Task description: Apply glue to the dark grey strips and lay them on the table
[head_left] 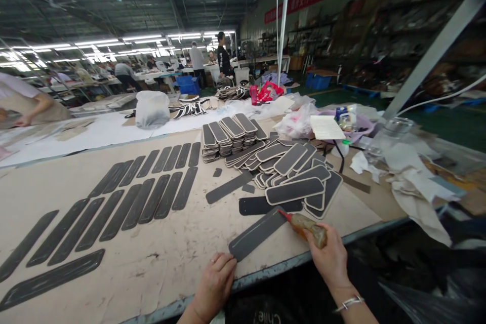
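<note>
My right hand (330, 255) is closed around a brownish glue bottle (309, 228) with a red nozzle. The nozzle tip touches the far right end of a dark grey rounded strip (256, 235), and a thin shiny line runs along the strip's upper edge. My left hand (216, 278) has its fingers curled and pressed together at the strip's lower left end, by the table's front edge. Just behind lies a black strip (250, 206), partly under a heap of grey panels with pale borders (294, 190).
Rows of dark strips with shiny outlines (125, 207) cover the table's left side. Stacked pale-bordered panels (231, 134) stand at the back. A white plastic bag (152, 110), a notepad (326, 127) and crumpled paper lie beyond. Another person's arm (36, 106) is at far left.
</note>
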Demonstrator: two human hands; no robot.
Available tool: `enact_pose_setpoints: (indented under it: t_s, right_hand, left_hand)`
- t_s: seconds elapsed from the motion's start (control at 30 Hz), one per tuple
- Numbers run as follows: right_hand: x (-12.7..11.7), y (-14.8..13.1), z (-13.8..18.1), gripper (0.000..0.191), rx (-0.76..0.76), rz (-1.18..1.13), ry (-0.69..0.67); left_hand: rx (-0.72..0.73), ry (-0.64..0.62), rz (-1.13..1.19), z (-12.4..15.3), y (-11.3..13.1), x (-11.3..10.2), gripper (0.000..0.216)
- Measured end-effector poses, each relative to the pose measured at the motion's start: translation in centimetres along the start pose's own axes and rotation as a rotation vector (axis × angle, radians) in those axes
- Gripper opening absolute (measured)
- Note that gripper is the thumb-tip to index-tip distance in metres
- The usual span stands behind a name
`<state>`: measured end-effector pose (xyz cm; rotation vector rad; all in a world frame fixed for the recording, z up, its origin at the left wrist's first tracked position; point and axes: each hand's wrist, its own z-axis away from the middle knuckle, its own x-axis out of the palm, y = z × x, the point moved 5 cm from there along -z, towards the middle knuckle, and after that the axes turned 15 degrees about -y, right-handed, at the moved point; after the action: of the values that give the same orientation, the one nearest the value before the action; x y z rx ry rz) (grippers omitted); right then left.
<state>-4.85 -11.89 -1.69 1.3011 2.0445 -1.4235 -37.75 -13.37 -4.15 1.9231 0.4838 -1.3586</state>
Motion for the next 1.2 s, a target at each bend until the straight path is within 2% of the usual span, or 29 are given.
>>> enact_pose_setpoints:
  t_s: [0.13,0.23,0.33,0.43,0.6,0.93,1.2]
  right_hand:
    - [-0.7,0.1,0.0,0.052,0.024,0.006,0.055]
    - [-0.9,-0.8,0.9,0.052,0.052,-0.043,0.036]
    - [0.1,-3.1,2.2,0.046,0.026,-0.178,-0.106]
    - [1.9,-6.4,3.4,0.037,-0.082,-0.291,-0.253]
    - [3.9,-9.5,4.2,0.026,-0.183,-0.372,-0.371]
    - [2.5,-8.8,5.8,0.023,-0.173,-0.327,-0.428]
    - [0.1,-4.8,3.9,0.032,-0.081,-0.152,-0.254]
  left_hand:
    - [-0.003,-0.003,0.011,0.0,0.1,-0.2,0.029]
    - [-0.013,-0.018,0.026,-0.2,0.2,-0.3,0.027]
    - [-0.031,-0.017,0.046,-0.3,0.3,-0.5,0.025]
    - [-0.047,-0.018,0.062,-0.3,0.4,-0.6,0.025]
    - [-0.052,-0.055,0.084,-0.2,0.4,-0.3,0.025]
    - [-0.042,-0.04,0.085,-0.4,0.4,-0.5,0.025]
    - [-0.029,-0.006,0.066,-0.3,0.3,-0.5,0.024]
